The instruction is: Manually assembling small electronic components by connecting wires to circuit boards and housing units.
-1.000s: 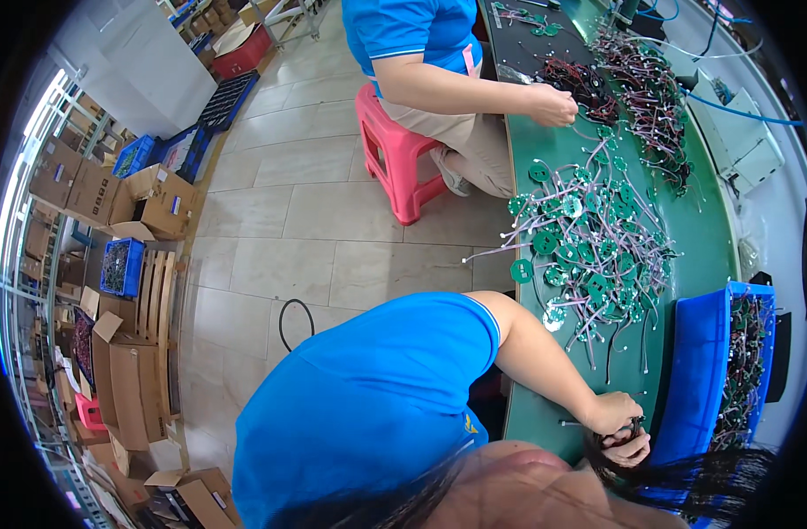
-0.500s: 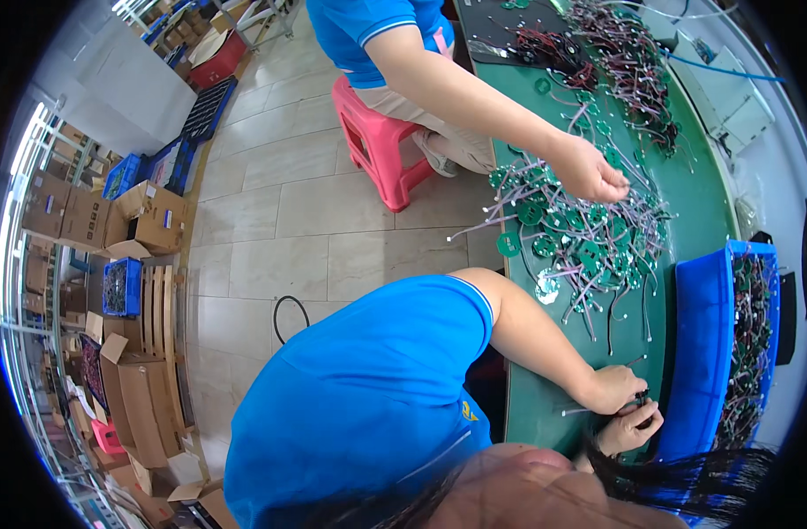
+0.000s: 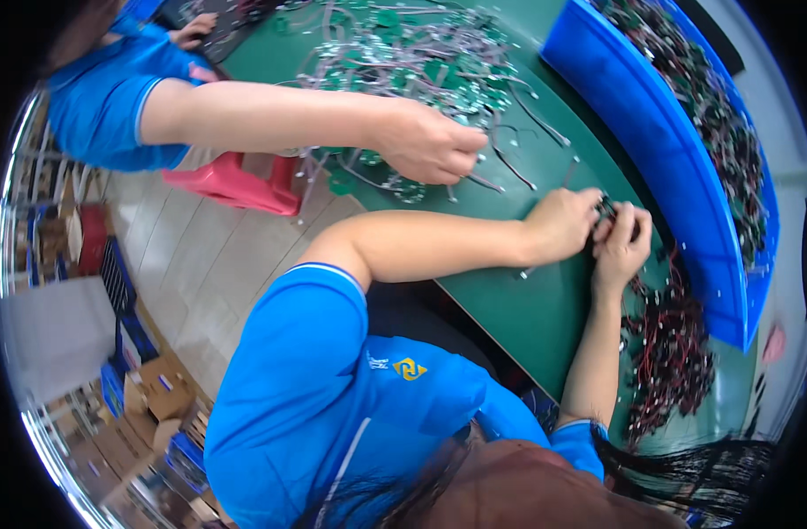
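My left hand and my right hand meet over the green table. Both sets of fingers are closed around a small dark part, mostly hidden by them; its kind cannot be made out. A thin grey wire with a pale end sticks out below my left hand. Beyond my hands lies a tangled pile of round green circuit boards with grey wires. A co-worker's hand is at this pile's near side, fingers bent together.
A long blue bin full of wired parts borders the table's right side. Red and black wires lie heaped beside my right forearm. To the left are the co-worker's arm and a pink stool. Cardboard boxes stand farther left.
The whole view has swung round, bringing the red and black wire heap and my right forearm into sight. My hands stay together on the dark part. The co-worker's hand now appears closer to mine.
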The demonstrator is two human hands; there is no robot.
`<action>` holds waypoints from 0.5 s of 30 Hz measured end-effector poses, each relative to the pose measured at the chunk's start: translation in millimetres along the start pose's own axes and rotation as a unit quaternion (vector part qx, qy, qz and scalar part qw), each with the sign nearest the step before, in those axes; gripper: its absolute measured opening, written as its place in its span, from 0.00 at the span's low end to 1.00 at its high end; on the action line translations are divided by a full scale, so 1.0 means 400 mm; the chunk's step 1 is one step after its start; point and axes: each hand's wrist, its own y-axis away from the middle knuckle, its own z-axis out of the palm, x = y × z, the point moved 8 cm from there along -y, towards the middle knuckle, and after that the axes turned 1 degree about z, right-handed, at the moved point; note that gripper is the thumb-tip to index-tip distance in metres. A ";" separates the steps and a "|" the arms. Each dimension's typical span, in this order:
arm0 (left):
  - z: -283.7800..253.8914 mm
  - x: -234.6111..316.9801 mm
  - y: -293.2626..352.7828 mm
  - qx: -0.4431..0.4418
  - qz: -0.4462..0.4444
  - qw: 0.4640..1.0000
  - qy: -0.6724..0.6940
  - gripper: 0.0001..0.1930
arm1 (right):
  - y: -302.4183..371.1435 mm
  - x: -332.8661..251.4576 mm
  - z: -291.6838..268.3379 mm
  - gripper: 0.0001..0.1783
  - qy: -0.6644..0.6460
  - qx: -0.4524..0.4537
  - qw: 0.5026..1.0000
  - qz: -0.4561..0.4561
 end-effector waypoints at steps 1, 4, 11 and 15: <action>0.002 -0.009 -0.003 -0.011 0.002 1.000 -0.004 0.05 | -0.001 0.003 0.009 0.08 -0.010 0.000 1.000 -0.004; -0.009 -0.030 -0.019 -0.031 -0.027 0.999 -0.009 0.08 | -0.013 0.009 0.030 0.08 -0.032 -0.007 0.999 -0.008; -0.016 -0.055 -0.046 -0.063 -0.102 0.987 0.105 0.12 | -0.039 0.034 0.044 0.08 -0.072 -0.010 0.997 -0.008; 0.002 -0.067 -0.064 -0.091 -0.142 0.960 0.223 0.13 | -0.055 0.032 0.042 0.08 -0.116 -0.012 0.993 -0.012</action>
